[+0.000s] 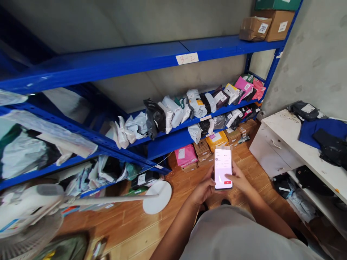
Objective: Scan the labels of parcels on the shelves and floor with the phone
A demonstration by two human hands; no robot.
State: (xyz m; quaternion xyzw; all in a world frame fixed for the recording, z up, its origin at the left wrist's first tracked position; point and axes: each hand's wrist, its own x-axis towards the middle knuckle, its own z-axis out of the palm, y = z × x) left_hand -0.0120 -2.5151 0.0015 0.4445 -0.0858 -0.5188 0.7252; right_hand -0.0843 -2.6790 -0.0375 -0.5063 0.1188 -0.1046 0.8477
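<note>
A smartphone (223,169) with a lit white and purple screen is held upright in front of my body. My left hand (204,187) grips its left side and lower edge, fingers wrapped behind it. On the right side, my right hand (238,177) has its thumb over the lower part of the screen, above a red button; its other fingers are partly hidden by the phone. The words on the screen are too small to read. Beyond the phone, parcels such as a yellow package (217,139) and a pink package (185,155) sit on the floor.
Blue shelving (151,59) with a "3-2" label runs across the back, its lower shelves lined with bagged parcels. Cardboard boxes (279,26) stand top right. A pedestal fan (29,213) with a white round base is at left. A white desk (284,131) stands right.
</note>
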